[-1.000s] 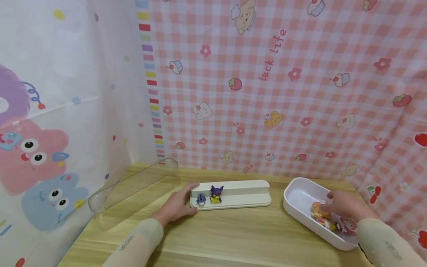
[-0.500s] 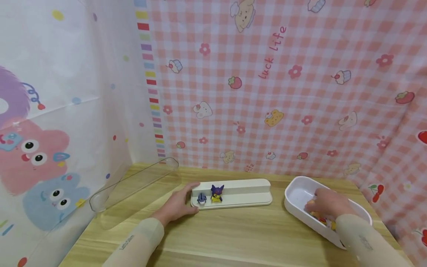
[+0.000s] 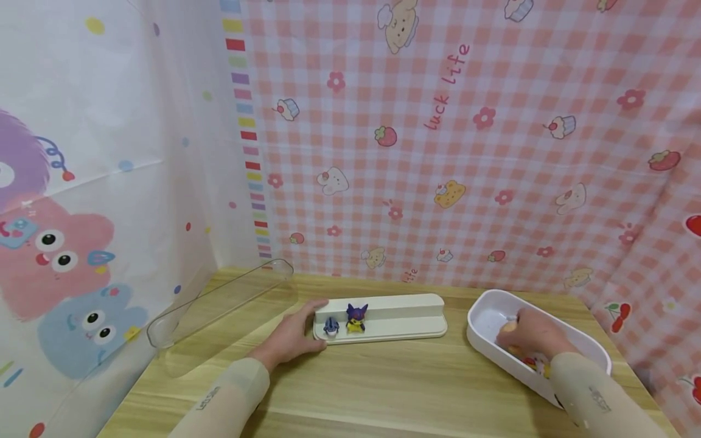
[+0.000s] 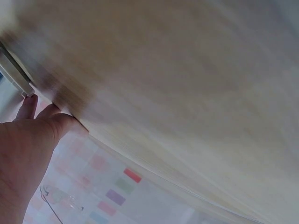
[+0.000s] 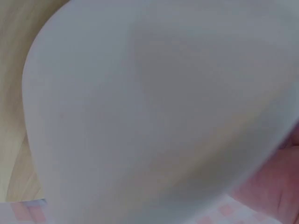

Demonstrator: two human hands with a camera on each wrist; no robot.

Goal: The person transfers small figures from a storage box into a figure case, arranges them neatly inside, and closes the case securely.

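My left hand (image 3: 294, 337) holds the left end of a long cream stepped display base (image 3: 405, 328), thumb at its front edge and fingers at its back corner. In the left wrist view the fingertips meet the end of the base (image 4: 16, 74). Two small figurines stand on the base's left part: a blue-grey one (image 3: 331, 326) and a yellow one with a purple pointed hood (image 3: 356, 319). My right hand (image 3: 537, 333) reaches into a white oblong box (image 3: 484, 350), fingers curled on an orange figurine (image 3: 508, 328), mostly hidden. More colourful figurines (image 3: 539, 366) lie under the hand.
A clear plastic cover (image 3: 219, 316) stands at the left on the wooden table (image 3: 372, 389). Behind the table hangs a pink checked cloth (image 3: 416, 182), with a white cartoon-print cloth (image 3: 126, 231) at the left. The box wall (image 5: 117, 116) fills most of the right wrist view.
My right hand has moved left and deeper into the box, closing on the orange figurine and shifting it slightly. The left hand and the two figurines on the base have stayed put.
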